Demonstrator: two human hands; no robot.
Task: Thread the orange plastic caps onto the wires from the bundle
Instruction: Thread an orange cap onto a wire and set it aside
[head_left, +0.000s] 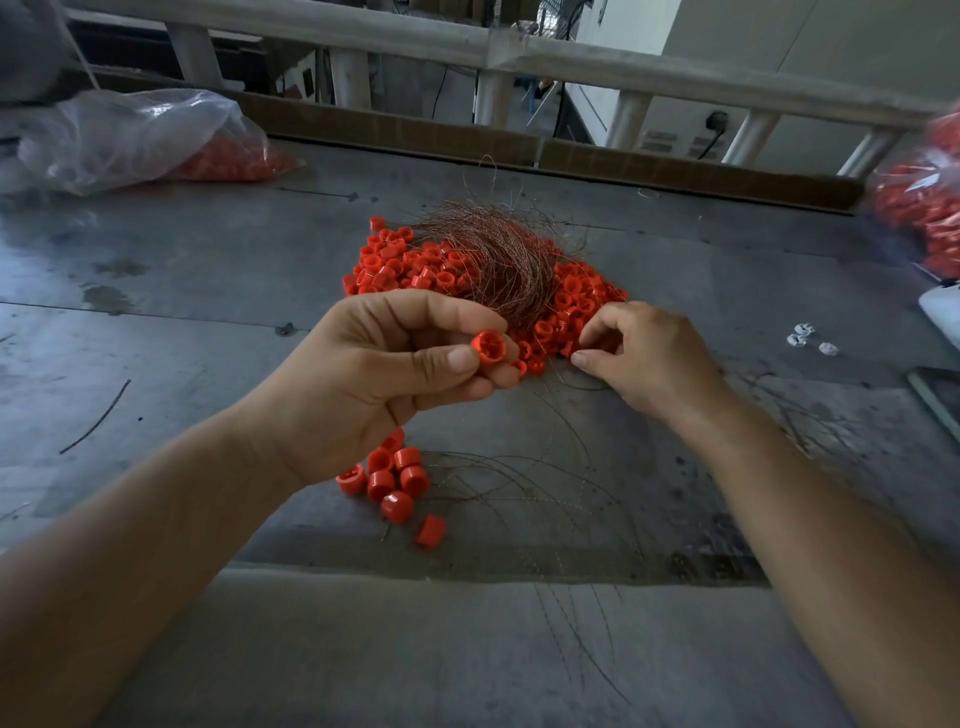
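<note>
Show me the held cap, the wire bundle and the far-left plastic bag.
held cap (488, 347): head view, its open mouth.
wire bundle (500, 255): head view, middle of the strands.
plastic bag (130, 136): head view, its clear side.

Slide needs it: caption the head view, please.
Left hand pinches an orange cap while right hand touches the cap pile.

- Left hand (384, 384): bare; thick fingers, skin creased over finger joints and at base of thumb.
- Left thumbnail (462, 358): cut short, pale, rounded at tip.
- Right hand (649, 358): bare; knuckles seen as low ridges across back.
- Right thumbnail (582, 357): short, only partly seen.
- Left forearm (156, 545), behind left hand: uncovered as far as frame edge, smooth, broadened by wide-angle lens.
- Right forearm (831, 519), behind right hand: likewise uncovered to frame edge.
- Both wrists left bare.
</note>
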